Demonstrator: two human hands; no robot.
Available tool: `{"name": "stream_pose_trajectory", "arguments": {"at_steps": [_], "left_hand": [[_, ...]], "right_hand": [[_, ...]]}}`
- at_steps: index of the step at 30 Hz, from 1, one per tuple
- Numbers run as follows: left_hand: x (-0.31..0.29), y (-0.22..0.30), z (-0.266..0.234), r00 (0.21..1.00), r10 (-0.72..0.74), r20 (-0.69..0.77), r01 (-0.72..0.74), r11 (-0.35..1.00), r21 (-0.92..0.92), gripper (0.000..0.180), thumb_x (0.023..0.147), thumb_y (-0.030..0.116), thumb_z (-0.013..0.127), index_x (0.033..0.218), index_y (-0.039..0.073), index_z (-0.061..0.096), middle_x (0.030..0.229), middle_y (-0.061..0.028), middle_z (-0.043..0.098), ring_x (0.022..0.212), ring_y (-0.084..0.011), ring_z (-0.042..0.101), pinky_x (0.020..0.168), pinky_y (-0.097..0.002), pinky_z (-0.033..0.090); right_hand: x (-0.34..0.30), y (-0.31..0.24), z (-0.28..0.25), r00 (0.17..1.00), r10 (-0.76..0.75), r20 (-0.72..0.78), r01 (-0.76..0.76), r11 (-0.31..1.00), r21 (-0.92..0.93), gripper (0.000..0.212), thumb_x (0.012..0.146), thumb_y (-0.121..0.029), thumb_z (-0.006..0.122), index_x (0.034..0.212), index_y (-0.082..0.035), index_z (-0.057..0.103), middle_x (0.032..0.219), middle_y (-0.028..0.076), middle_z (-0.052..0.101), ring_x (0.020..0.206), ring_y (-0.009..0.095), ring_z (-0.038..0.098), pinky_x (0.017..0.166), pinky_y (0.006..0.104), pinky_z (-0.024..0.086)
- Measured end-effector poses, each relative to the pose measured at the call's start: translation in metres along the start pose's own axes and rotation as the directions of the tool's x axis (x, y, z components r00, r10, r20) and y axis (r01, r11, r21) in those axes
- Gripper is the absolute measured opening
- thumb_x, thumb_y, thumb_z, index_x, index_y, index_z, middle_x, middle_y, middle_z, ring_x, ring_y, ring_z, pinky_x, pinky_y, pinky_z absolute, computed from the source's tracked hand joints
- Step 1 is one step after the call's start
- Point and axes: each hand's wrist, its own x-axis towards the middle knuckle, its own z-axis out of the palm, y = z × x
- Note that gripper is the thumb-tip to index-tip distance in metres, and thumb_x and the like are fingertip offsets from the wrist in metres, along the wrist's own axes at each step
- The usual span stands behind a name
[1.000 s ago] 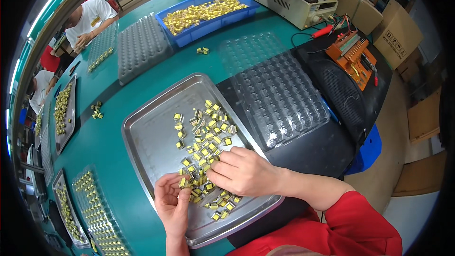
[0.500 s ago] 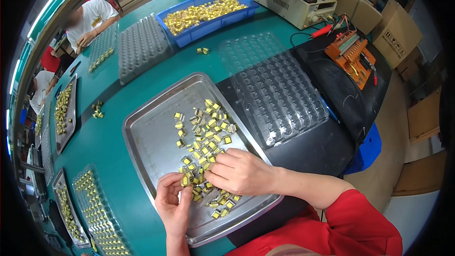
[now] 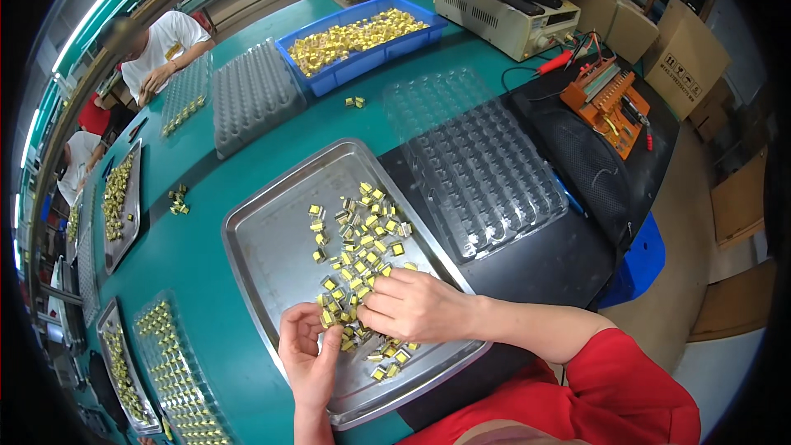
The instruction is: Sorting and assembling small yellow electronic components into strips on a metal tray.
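A silver metal tray (image 3: 276, 235) lies in front of me with a spread of small transformers (image 3: 360, 257), yellow-topped with metallic sides. Over the near left part of that spread, my left hand (image 3: 309, 350) pinches a small transformer (image 3: 328, 316) between thumb and fingers. My right hand (image 3: 412, 305) reaches in from the right, its fingers curled down among the parts beside the left hand. Its fingertips are hidden, so what they grip cannot be made out.
Beyond the tray stands a blue bin (image 3: 329, 78) of yellow parts. Clear plastic blister trays (image 3: 486, 165) lie to its right. A beige bench instrument (image 3: 507, 12) and an orange fixture (image 3: 606, 107) are at the far right. Co-workers (image 3: 169, 53) sit at the far left and far side.
The whole view has shifted slightly, so the bench sits a little lower. Both hands stay close together over the parts. A co-worker's hands now show at the top edge.
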Motion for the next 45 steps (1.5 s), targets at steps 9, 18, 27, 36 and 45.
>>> {"name": "stream_pose_trajectory", "arguments": {"at_steps": [9, 18, 27, 36, 45], "left_hand": [[0.002, 0.006, 0.008, 0.994, 0.107, -0.008, -0.105, 0.981, 0.161, 0.036, 0.082, -0.013, 0.065, 0.116, -0.002, 0.059, 0.118, -0.0090, 0.056, 0.100, -0.0127, 0.059, 0.083, -0.0234, 0.048], [-0.001, 0.006, 0.002, 1.000, 0.020, -0.010, -0.019, 0.988, 0.154, 0.034, 0.084, -0.010, 0.065, 0.117, -0.002, 0.059, 0.113, -0.0084, 0.061, 0.091, -0.0101, 0.059, 0.082, -0.0231, 0.049], [0.000, 0.000, 0.002, 0.998, 0.053, -0.040, -0.050, 0.996, 0.080, 0.034, 0.087, -0.010, 0.063, 0.118, -0.001, 0.056, 0.109, -0.0062, 0.062, 0.089, -0.0084, 0.059, 0.079, -0.0204, 0.049], [0.002, 0.003, 0.003, 0.997, 0.017, -0.079, -0.006, 0.991, 0.135, 0.034, 0.082, -0.012, 0.066, 0.113, -0.001, 0.060, 0.108, -0.0072, 0.062, 0.088, -0.0099, 0.060, 0.078, -0.0216, 0.050], [0.005, 0.003, -0.006, 0.989, 0.061, -0.138, -0.013, 0.946, 0.323, 0.036, 0.080, -0.010, 0.067, 0.113, 0.001, 0.057, 0.114, -0.0088, 0.056, 0.101, -0.0148, 0.056, 0.087, -0.0261, 0.046]], "right_hand": [[0.000, -0.002, -0.004, 1.000, -0.003, 0.010, 0.003, 0.999, 0.052, 0.025, 0.072, -0.012, 0.064, 0.095, -0.001, 0.065, 0.083, 0.003, 0.059, 0.077, 0.016, 0.058, 0.063, 0.0285, 0.046], [0.002, -0.004, -0.006, 1.000, -0.002, 0.024, 0.001, 0.999, 0.046, 0.025, 0.074, -0.013, 0.063, 0.095, -0.001, 0.066, 0.083, 0.003, 0.059, 0.078, 0.015, 0.058, 0.063, 0.0283, 0.046], [0.036, 0.053, -0.045, 0.931, 0.362, -0.040, -0.344, 0.912, 0.222, 0.056, 0.067, 0.012, 0.062, 0.122, 0.001, 0.055, 0.116, 0.019, 0.061, 0.106, 0.039, 0.054, 0.090, 0.0441, 0.048], [0.147, 0.340, -0.047, 0.758, 0.566, -0.325, -0.633, 0.759, -0.154, 0.048, 0.088, -0.009, 0.057, 0.131, 0.004, 0.041, 0.134, 0.032, 0.045, 0.119, 0.049, 0.048, 0.099, 0.0505, 0.042], [0.167, 0.435, -0.007, 0.600, 0.773, -0.204, -0.799, 0.569, -0.192, 0.077, 0.091, -0.018, 0.051, 0.154, 0.003, 0.011, 0.140, 0.030, 0.047, 0.123, 0.041, 0.053, 0.098, 0.0490, 0.048]]}}
